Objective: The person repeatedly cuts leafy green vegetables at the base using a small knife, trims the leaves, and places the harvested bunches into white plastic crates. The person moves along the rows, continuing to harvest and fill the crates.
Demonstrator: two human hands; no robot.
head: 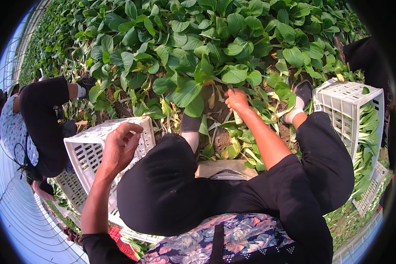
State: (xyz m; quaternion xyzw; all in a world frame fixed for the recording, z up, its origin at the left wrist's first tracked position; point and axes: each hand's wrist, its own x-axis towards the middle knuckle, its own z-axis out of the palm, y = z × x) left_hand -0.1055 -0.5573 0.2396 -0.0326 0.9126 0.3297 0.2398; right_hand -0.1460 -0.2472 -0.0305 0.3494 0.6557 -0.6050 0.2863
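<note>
My right hand (237, 100) is closed around the pale handle of a hand tool (237, 117), low among the leaves; its working end is hidden. Just ahead of it grow leafy green bok choy plants (203, 71), their broad leaves hanging over the brown soil (221, 138). My left hand (123, 143) is raised at the left with its fingers curled and apart, nothing visible in it. Beneath and beside it stands a white plastic crate (85, 151) with slotted walls, next to my left knee.
At the right, a white crate (338, 99) holds cut greens (368, 132). A co-worker (43, 125) in dark trousers crouches at the left. Dark clothing of another person shows at the upper right. Behind me are a red crate (122, 242) and loose leaves. Yellowed leaves lie between my feet.
</note>
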